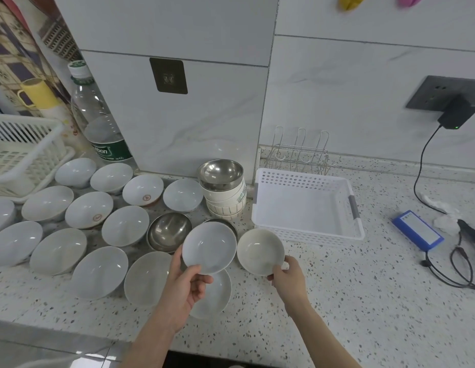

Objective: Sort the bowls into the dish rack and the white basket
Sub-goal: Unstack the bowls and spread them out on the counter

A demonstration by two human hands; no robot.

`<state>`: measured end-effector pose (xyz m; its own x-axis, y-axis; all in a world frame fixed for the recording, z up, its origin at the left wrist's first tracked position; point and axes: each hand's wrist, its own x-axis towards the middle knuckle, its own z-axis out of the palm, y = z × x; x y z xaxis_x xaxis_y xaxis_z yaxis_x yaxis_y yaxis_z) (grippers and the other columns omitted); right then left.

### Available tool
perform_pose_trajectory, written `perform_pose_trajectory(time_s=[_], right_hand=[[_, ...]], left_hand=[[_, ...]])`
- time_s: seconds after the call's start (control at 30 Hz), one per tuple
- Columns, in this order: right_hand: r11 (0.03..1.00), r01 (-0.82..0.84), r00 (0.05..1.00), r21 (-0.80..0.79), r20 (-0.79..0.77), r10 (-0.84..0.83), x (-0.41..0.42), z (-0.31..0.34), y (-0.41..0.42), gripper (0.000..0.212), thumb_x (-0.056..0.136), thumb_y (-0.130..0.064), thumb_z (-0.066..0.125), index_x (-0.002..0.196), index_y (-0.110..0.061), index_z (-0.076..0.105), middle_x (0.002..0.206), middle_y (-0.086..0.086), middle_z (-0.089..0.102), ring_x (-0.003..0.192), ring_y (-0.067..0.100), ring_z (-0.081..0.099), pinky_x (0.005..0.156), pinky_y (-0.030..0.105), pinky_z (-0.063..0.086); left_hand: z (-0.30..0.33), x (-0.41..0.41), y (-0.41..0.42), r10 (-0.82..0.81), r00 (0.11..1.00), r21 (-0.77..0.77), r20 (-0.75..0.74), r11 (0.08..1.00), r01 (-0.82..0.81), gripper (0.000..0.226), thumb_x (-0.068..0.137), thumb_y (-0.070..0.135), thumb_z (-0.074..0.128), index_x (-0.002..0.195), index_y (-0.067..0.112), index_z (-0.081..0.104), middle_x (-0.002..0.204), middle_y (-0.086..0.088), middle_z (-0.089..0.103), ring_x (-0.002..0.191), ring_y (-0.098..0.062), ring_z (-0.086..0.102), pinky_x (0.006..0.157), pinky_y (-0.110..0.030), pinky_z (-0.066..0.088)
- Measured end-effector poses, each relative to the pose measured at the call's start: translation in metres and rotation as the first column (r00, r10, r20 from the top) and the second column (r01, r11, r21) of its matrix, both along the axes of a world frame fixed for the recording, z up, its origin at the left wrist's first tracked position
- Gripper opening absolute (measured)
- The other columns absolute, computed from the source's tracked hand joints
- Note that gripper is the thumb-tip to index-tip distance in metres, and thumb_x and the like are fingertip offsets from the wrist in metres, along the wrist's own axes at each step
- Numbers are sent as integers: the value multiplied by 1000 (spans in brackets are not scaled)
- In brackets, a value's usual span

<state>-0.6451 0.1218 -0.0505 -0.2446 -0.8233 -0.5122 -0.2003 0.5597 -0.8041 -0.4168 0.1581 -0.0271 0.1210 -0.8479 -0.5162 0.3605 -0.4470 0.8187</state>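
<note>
From the head view, the left hand (187,285) has its grip clamped on a white bowl's (209,247) near rim, held above the speckled bench (337,301), while the right hand (289,276) grips a cream bowl (259,252) just before the empty white basket (305,205), wire dish rack (300,152) behind.
</note>
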Motion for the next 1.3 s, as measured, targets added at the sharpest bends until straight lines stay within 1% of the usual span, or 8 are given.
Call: perform_pose_trajectory(time_s=[0.27,0.47,0.63,0.83,0.93,1.07,1.2,1.3], right_hand=[[994,113,987,-5,119,-112,2,-3,5,28,94,-24,57,122,-24,50,82,10,73,65,14,60,57,27,44],[996,91,986,0,140,-90,-1,-5,6,41,94,-29,59,132,-17,49,95,13,71,64,12,57,57,26,42],[993,110,993,-40,56,-108,-14,1,16,50,88,-52,61,128,-24,50,99,1,64,91,14,61,80,36,46],[988,-37,991,-151,120,55,-24,20,41,22,94,-45,56,100,-29,69,59,0,64,47,1,46,58,27,40],[966,-174,971,-190,132,200,-22,25,53,19,96,-38,57,98,-27,72,62,0,68,49,1,53,55,23,40],[966,-169,966,-196,161,202,-21,23,62,24,80,-36,65,97,-21,72,52,-5,58,46,4,46,48,18,36],[971,-167,979,-171,88,184,-30,15,66,30,67,-25,60,95,-21,71,56,9,54,54,16,44,55,30,36],[973,-181,981,-143,42,188,-37,11,69,32,64,-22,59,93,-21,72,51,3,57,47,9,48,50,23,38]], left_hand=[[0,-8,4,-30,1000,-9,8,1000,30,50,99,6,49,125,48,52,68,-19,67,46,-13,54,42,-22,46],[0,-8,10,-59,998,-13,36,998,59,54,98,5,49,133,46,47,69,-20,66,47,-13,54,42,-22,44],[1,-8,17,-142,985,-12,102,989,144,57,97,5,50,134,48,44,69,-23,67,47,-14,54,42,-23,42],[2,-21,23,-310,933,7,184,949,314,61,95,5,51,132,53,40,70,-24,70,45,-17,54,42,-26,42],[1,-33,27,-379,906,15,190,924,383,62,95,7,50,126,59,41,72,-24,71,47,-17,57,44,-27,43],[-2,-46,34,-433,879,25,202,899,437,61,94,8,49,117,64,40,71,-22,72,50,-17,59,45,-27,43],[-5,-56,43,-489,838,47,242,869,493,59,96,17,50,114,71,33,73,-15,74,46,-12,54,44,-22,40],[-10,-62,49,-518,799,87,305,850,519,63,98,27,55,127,70,19,76,-7,76,42,-9,49,43,-20,41]])
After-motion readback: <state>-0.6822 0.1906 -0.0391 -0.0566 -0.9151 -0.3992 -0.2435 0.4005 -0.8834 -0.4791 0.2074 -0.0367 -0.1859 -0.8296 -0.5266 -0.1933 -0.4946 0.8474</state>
